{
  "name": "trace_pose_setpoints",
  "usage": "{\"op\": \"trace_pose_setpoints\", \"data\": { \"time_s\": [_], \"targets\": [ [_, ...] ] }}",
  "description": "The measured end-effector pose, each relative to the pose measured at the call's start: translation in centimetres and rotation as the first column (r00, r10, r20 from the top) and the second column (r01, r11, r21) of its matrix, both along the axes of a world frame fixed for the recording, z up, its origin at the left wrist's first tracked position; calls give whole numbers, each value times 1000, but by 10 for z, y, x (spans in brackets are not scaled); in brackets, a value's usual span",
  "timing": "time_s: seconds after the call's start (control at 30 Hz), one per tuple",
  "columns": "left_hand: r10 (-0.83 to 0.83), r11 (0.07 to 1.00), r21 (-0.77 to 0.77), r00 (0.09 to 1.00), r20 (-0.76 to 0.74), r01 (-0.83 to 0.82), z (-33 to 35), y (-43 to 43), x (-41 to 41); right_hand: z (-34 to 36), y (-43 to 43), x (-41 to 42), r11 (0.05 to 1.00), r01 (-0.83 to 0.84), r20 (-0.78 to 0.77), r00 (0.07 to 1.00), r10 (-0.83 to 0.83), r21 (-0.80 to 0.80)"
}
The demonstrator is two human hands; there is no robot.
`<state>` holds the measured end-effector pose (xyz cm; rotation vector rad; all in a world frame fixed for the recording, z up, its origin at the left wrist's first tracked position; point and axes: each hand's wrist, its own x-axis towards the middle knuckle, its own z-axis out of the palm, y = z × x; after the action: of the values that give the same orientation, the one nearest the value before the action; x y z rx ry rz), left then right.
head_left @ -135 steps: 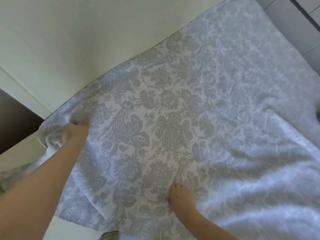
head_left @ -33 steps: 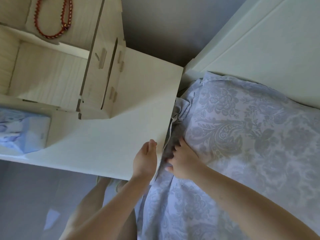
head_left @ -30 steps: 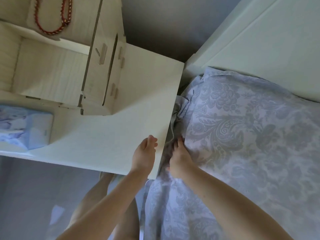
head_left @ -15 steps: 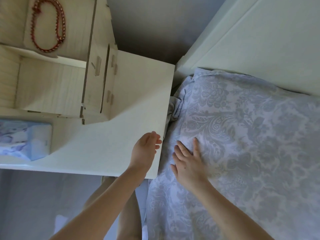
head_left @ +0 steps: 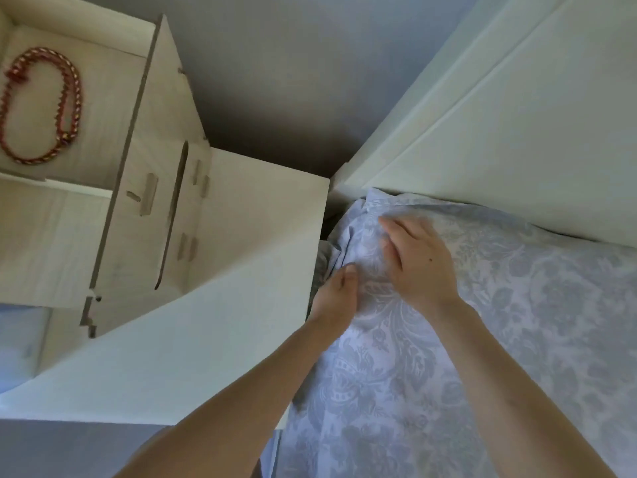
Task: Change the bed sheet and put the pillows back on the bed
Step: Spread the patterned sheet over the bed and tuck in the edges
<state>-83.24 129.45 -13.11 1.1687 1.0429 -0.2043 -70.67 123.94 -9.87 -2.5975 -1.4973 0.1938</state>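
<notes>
A grey-and-white floral bed sheet covers the mattress up to its head corner, where it bunches into folds by the gap next to the nightstand. My right hand lies flat on the sheet at that corner, fingers straight and pointing at the corner. My left hand rests at the sheet's side edge just left of it, its fingertips touching the bunched folds. No pillow is in view.
A white nightstand stands tight against the bed's left side. On it sits a light wooden organiser holding a red bead string. The white headboard runs behind the corner, with a grey wall beyond.
My left hand left the nightstand's edge and came onto the sheet's edge. My right hand slid up the sheet toward the head corner, staying flat.
</notes>
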Motion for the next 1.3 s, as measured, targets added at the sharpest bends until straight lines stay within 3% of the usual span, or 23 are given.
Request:
{"op": "trace_pose_setpoints", "data": {
  "time_s": [0.07, 0.17, 0.27, 0.37, 0.47, 0.5, 0.57, 0.7, 0.8, 0.9, 1.0, 1.1, 1.2, 1.3],
  "targets": [
    [65, 991, -115, 998, -8, -65, -14, 3, 24, -12, 18, 16, 999, -10, 83, 997, 7, 31],
    [287, 889, -345, 954, -90, -300, -35, 23, 54, -25, 26, 27, 1000, -3, 102, 995, 1, 21],
    [344, 851, -397, 936, -72, -344, -43, 45, 75, -30, 19, 28, 994, -5, 39, 999, 10, -106],
    [411, 871, -243, 904, -117, -427, -41, 56, 85, -39, 19, 39, 983, -3, -17, 1000, 0, -184],
    [350, 935, 90, 934, -64, -344, -27, 46, 74, -48, 24, 38, 983, 52, 106, 994, -34, -175],
    [356, 929, 125, 934, -35, -349, -23, 38, 69, -48, 27, 36, 983, 78, 127, 990, -57, -166],
    [370, 929, 18, 929, -5, -370, -22, 27, 63, -43, 27, 34, 985, 78, 87, 994, -65, -151],
    [298, 906, -302, 954, -47, -298, -23, 22, 68, -20, 0, 36, 997, 75, 26, 997, -75, 24],
    [304, 879, -374, 952, -34, -294, -21, 31, 81, -10, -32, 37, 987, 148, 62, 987, -151, 63],
    [421, 875, -283, 906, 41, -393, -21, 38, 93, -14, -45, 47, 986, 165, -11, 986, -166, -29],
    [391, 914, 77, 915, 95, -399, -22, 38, 97, -20, -40, 64, 979, 156, -64, 984, -166, -134],
    [382, 844, 354, 914, 134, -404, -21, 45, 98, -21, -34, 76, 982, 161, -108, 979, -171, -99],
    [458, 769, 433, 878, 139, -470, -26, 47, 103, -12, -48, 80, 966, 259, -58, 964, -258, 18],
    [569, 734, 421, 821, 47, -533, -30, 39, 114, -11, -73, 81, 957, 289, 26, 957, -288, -37]
  ]
}}
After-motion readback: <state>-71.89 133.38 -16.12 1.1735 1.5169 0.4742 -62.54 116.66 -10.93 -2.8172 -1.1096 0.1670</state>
